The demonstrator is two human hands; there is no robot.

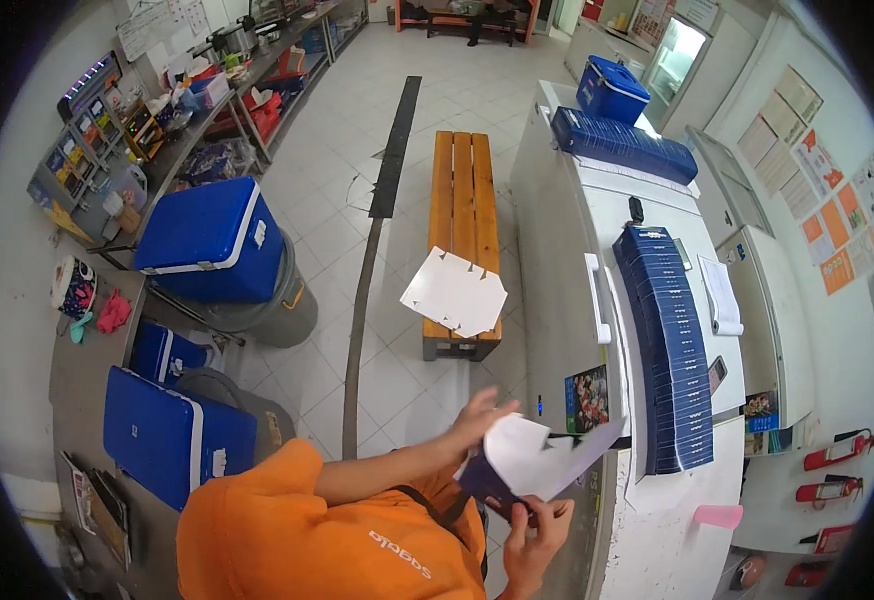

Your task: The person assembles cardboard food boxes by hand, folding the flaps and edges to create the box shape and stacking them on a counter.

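A partly folded carton [537, 452], white inside and dark blue outside, is in front of my body beside the white cabinet. My right hand [535, 540] pinches its lower edge, thumb on top. At the carton's upper left edge is my left hand [479, 415]; motion smears its fingers, so their grip is unclear. The carton's flaps stand up and bend, the right one blurred. A flat white carton blank [454, 292] with notched edges lies on the wooden bench ahead.
A long row of stacked blue cartons [669, 350] lies on the white cabinet top [597, 195], with another blue stack [624, 145] and a blue cooler box [612, 90] farther back. A pink cup [719, 516] stands nearer. Blue coolers [207, 235] and grey bins [292, 300] line the left.
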